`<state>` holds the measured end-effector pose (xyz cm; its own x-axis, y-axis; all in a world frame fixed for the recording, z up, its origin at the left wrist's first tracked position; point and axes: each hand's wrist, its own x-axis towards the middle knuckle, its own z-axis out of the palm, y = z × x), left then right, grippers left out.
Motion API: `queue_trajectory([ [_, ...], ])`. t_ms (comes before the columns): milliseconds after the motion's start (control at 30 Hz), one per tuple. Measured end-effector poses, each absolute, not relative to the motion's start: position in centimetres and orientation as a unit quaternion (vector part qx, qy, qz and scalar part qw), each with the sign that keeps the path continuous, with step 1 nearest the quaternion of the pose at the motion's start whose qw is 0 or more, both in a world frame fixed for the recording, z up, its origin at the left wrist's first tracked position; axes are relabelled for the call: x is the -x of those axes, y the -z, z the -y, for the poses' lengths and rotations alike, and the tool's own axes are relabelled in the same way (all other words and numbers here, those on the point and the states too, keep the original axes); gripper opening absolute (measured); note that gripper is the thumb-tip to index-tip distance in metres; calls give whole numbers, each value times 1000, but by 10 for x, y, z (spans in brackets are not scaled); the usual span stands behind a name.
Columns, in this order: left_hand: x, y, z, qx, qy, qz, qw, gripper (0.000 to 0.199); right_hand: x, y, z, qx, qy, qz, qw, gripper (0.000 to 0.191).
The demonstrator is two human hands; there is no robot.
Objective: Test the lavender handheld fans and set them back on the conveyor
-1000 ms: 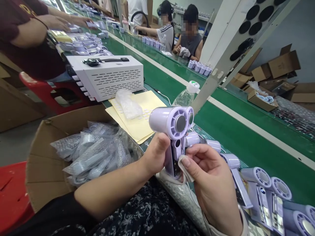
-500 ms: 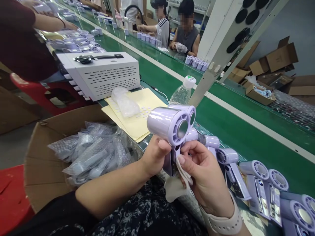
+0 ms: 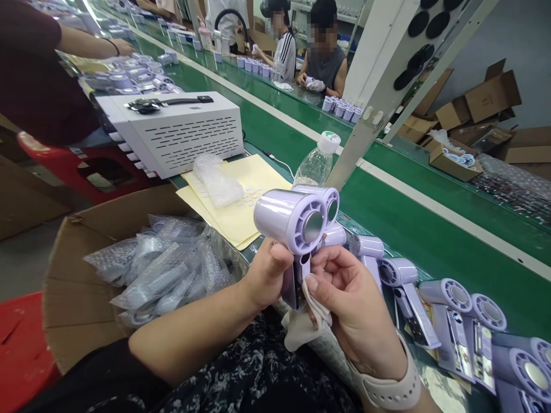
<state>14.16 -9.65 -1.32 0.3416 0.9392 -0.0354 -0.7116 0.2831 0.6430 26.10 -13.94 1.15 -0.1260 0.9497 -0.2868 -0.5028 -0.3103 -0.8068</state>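
Note:
A lilac handheld fan (image 3: 284, 221) is held up in front of me, its round head turned to the right. My left hand (image 3: 271, 272) is closed around the handle just below the head, thumb uppermost. Between the thumb and fingers of my right hand (image 3: 344, 292) is a white cloth (image 3: 307, 327), pressed against the handle's front. The lower part of the handle is partly hidden by the cloth and fingers. Right behind the held fan shows another lilac fan head (image 3: 329, 202). More lilac fans (image 3: 450, 293) lie in a row to the right of my right hand.
A cardboard box (image 3: 73, 287) with bubble-wrapped packages (image 3: 159, 275) stands at left. Beyond it are a white vented machine (image 3: 193, 135), yellow sheets (image 3: 253, 172) and a plastic bottle (image 3: 316, 160). A green conveyor (image 3: 400, 201) runs behind; co-workers (image 3: 322, 63) sit across it.
The fan and both hands have shifted very slightly to the left in view; the grip and the cloth's contact look the same. Across the conveyor, a co-worker's hand has risen.

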Motion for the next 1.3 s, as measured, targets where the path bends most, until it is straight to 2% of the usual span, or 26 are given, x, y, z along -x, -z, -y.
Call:
queue_trajectory([
  [233,-143,13,97,-357,-581,-227,695,69,-262,-10,138,405,-705,272,514,42],
  [700,-142,14,97,-348,-584,-223,699,68,-259,-10,138,417,-698,275,514,43],
  [933,-137,20,97,-336,-554,-226,727,70,-257,-7,139,419,-693,294,508,41],
  [1133,-132,16,93,-253,-502,-192,805,75,-266,-8,146,303,-756,282,507,28],
  [1233,-134,16,93,-234,-485,-193,820,77,-265,-14,150,350,-673,339,557,22],
  [1300,-136,16,95,-229,-485,-201,820,78,-261,-17,151,415,-540,419,601,18],
])
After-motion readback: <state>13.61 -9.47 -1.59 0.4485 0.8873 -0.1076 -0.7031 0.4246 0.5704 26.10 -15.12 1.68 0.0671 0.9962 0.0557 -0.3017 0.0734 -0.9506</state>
